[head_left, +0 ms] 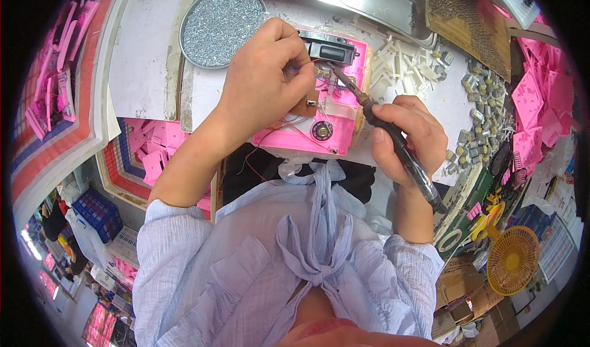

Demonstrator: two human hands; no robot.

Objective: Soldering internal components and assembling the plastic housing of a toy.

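A pink plastic housing (298, 140) lies open before me, with wires and parts inside. My left hand (265, 70) is closed in a pinch over its left side, with a thin red wire (315, 60) at the fingertips. My right hand (415, 135) grips a soldering iron (398, 144); its tip points up-left into the housing, just below a black plastic part (332, 52). A brown circuit board (305, 105) shows beneath my left hand. Lower down sits a small round speaker (321, 130). My left fingers partly hide the wiring.
A round tray of small screws (222, 27) stands at the far left, a metal tray (381, 6) at the back. White plastic pieces (402, 64) and several small metal motors (479, 110) lie to the right. Pink panels (534, 101) pile up beyond. A yellow fan (513, 260) is lower right.
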